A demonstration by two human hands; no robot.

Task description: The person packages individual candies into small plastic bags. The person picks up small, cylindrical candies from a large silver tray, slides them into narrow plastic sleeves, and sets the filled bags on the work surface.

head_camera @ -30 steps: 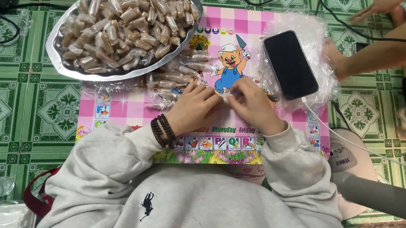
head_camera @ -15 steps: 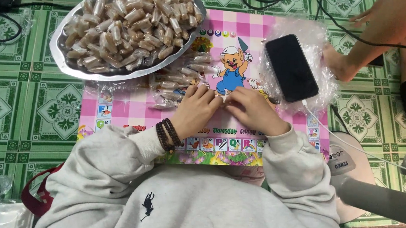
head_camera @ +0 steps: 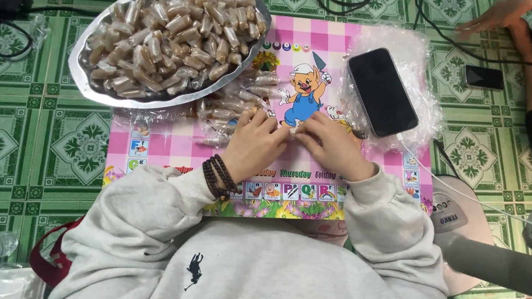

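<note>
Little has shifted since the earlier frames: both of the person's hands stay pressed together over the same spot, while the other person's arm (head_camera: 506, 13), up and to the right of the pink checked children's play board with a cartoon pig print (head_camera: 322, 66), now stretches out across the green patterned floor tiles (head_camera: 22, 151).

Left of the board's top edge sits the oval silver metal tray (head_camera: 95, 87), heaped with small tan sweets twisted in clear wrappers (head_camera: 174, 31); judging by that heap, a great many pieces look already wrapped. On the board itself, just left of the pig, lies a smaller loose pile of the same wrapped sweets (head_camera: 231, 106), touching the tray's lower rim. That suggests the work is well along, though the pictures do not show how much remains.

The left hand (head_camera: 255, 144), with dark beaded bracelets (head_camera: 217, 176) at the wrist, curls over the board's middle, fingertips pinched. The right hand (head_camera: 332, 145) meets it there, fingers likewise closed. Between them is one small clear-wrapped piece (head_camera: 292, 131), mostly hidden; its shape cannot be made out.

Right of the pig, a black smartphone (head_camera: 382, 92) rests on a crumpled sheet of clear plastic wrap (head_camera: 422, 54).
</note>
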